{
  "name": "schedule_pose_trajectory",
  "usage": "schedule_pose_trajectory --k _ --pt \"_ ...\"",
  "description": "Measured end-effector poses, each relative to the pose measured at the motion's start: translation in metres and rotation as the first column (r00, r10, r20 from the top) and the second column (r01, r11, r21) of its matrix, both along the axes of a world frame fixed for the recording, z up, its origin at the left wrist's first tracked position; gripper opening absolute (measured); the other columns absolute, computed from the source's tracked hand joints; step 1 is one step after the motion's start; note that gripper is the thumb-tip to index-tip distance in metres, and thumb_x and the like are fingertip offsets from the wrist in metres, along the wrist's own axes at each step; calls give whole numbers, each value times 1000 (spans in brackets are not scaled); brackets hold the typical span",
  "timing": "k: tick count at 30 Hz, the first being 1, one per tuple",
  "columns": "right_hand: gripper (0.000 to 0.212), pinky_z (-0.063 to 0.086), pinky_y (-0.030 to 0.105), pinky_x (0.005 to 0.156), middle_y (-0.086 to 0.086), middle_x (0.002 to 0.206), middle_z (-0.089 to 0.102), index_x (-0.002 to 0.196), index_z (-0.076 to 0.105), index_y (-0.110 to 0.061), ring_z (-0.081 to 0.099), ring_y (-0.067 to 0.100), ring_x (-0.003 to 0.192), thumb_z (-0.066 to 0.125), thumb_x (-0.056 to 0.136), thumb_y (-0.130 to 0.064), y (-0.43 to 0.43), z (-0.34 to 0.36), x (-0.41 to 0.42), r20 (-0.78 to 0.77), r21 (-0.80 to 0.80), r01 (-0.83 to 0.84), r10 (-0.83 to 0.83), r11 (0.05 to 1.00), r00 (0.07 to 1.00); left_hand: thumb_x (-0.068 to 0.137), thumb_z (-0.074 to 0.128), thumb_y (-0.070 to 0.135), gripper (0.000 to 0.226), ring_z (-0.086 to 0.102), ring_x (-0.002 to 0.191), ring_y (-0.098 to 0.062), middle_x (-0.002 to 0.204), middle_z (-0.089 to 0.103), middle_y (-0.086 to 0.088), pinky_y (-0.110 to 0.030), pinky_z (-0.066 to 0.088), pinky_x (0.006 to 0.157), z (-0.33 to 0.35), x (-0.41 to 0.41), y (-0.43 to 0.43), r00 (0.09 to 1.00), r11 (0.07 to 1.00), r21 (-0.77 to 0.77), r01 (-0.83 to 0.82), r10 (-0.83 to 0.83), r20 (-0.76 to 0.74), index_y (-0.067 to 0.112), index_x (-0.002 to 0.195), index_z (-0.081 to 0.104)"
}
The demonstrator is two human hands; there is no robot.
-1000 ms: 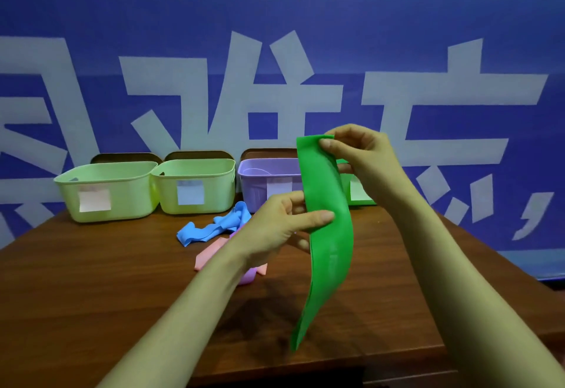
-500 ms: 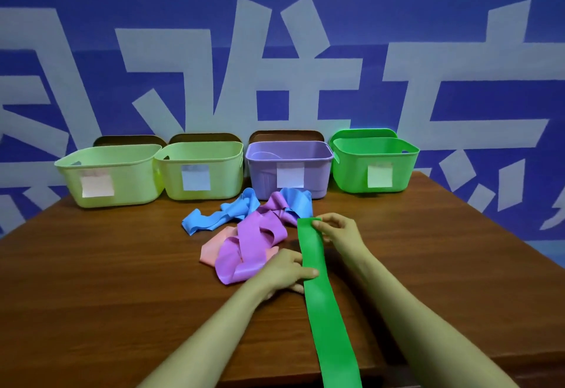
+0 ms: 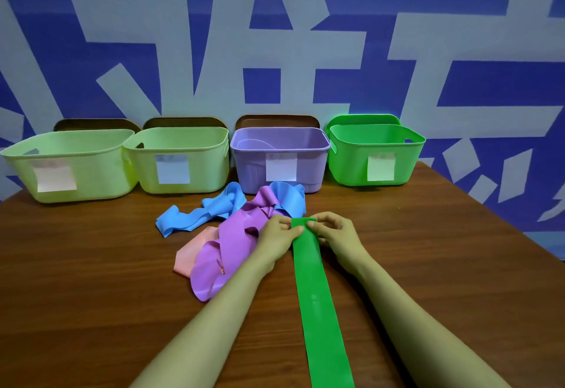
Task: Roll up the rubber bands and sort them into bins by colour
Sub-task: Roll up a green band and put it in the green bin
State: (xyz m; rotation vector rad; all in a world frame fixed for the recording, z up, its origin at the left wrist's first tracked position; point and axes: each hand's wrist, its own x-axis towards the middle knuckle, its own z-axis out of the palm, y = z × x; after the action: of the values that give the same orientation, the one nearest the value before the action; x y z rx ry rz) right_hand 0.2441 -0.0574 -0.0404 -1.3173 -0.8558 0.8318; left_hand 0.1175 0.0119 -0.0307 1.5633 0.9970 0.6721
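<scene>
A long green rubber band (image 3: 316,296) lies flat on the wooden table (image 3: 91,280), running from its far end near the pile to the bottom edge of the view. My left hand (image 3: 276,234) and my right hand (image 3: 334,233) both pinch its far end, fingertips meeting over it. Left of the hands lie a purple band (image 3: 226,253), a pink band (image 3: 191,253) partly under it, and a blue band (image 3: 201,215). Behind stand a green bin (image 3: 376,155), a purple bin (image 3: 279,155) and two pale yellow-green bins (image 3: 177,160) (image 3: 65,166).
Each bin carries a paper note on its front. A blue wall with large white characters (image 3: 275,66) rises right behind the bins. The table's right edge (image 3: 504,222) slants away close to the green bin.
The green band, held up in the air a second ago, now lies flat on the table. Both hands have come down and met at its far end.
</scene>
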Motion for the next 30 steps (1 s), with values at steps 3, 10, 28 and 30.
schedule_pose_trajectory --k 3,10,28,30 --pt "8 52 20 60 10 85 67 87 66 -9 67 11 70 64 87 -1 1 -4 6 -13 27 -25 25 999 1000 87 64 2 16 66 77 -15 92 68 -11 -21 55 69 -7 5 2 984 996 -92 12 5 177 1 103 61" --pt "14 47 20 59 3 89 71 89 70 -10 64 10 78 61 88 1 6 -8 9 75 62 14 -18 998 997 87 64 3 8 68 73 -10 84 69 -4 -18 55 63 -13 9 6 954 992 -123 37 2 300 10 91 64" --pt "14 48 25 65 3 93 71 89 70 -11 63 11 85 60 89 -1 9 -11 11 204 105 -13 -8 994 979 88 66 19 25 71 85 -23 93 73 -17 -28 58 71 -10 7 7 923 978 -204 49 34 384 -2 99 68" --pt "14 47 24 69 2 94 72 90 70 -11 63 10 86 60 88 -2 9 -12 12 232 92 -3 -19 996 973 89 65 18 23 72 82 -21 93 73 -16 -26 58 69 -11 8 5 923 981 -189 38 38 383 -2 100 68"
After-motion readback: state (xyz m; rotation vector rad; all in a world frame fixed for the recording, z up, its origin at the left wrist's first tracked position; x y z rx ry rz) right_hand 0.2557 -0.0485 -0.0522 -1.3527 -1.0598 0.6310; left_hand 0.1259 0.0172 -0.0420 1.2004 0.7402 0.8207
